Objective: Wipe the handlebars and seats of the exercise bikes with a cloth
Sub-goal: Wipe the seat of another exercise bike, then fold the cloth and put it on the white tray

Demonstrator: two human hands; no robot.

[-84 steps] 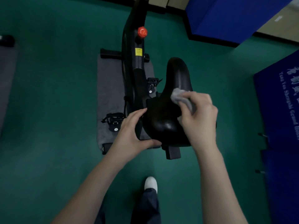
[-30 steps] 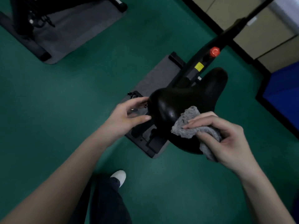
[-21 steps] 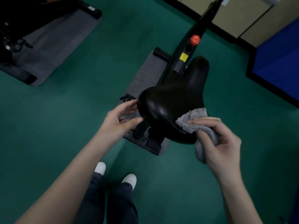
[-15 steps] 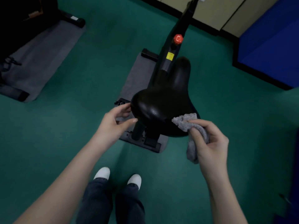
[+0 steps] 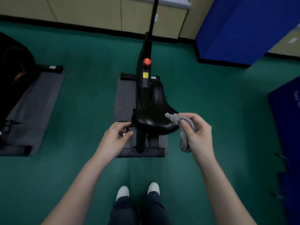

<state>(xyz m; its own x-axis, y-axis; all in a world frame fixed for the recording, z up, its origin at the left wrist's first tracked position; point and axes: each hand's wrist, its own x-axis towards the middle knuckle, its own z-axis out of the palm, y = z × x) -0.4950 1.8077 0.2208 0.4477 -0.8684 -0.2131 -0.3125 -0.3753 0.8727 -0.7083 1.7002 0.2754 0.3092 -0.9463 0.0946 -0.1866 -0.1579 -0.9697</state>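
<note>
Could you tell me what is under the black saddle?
Under the glossy black saddle, a black seat post meets a black base bar on a grey floor mat. The saddle covers the post's top.

Both bare forearms (image 5: 78,184) reach up from the lower frame. At centre, the left hand (image 5: 116,138) hangs loosely curled, empty; the right hand (image 5: 198,135) grips a cloth (image 5: 184,142).

— From where does your view look?
— I have one wide-angle camera, on the person's head. It faces forward and steeply down.
— How near is it?
— Close above the seat (image 5: 151,122); the left hand (image 5: 113,138) and the right hand (image 5: 198,135) lie mid-frame beside it.
</note>
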